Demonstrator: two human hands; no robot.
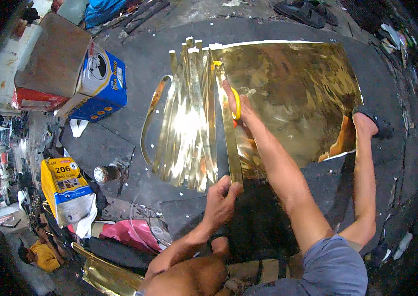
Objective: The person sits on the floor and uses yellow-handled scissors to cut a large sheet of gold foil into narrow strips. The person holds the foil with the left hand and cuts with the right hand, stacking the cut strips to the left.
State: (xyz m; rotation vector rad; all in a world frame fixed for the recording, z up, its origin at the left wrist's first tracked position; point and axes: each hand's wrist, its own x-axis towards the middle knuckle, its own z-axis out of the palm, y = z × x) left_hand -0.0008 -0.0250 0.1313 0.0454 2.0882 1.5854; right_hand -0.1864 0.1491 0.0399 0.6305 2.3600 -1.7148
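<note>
A large shiny gold sheet (293, 93) lies on the dark work surface, white along its far edge. My right hand (241, 100) is closed around a pair of scissors with yellow handles (237, 104), at the sheet's left side. A narrow gold strip (231, 150) runs from beside the scissors toward me, and my left hand (220, 198) pinches its near end between thumb and fingers. To the left, several cut gold strips (184, 123) lie side by side in a loose fan, one of them curled outward. The scissors' blades are hard to make out against the gold.
A rusty-topped square tin (53, 59) with blue and white sides stands at the far left. Nearer are a yellow and blue package (64, 182) and a small silvery can (105, 173). Dark sandals (307, 12) lie at the far edge. Another person (46, 254) is at lower left.
</note>
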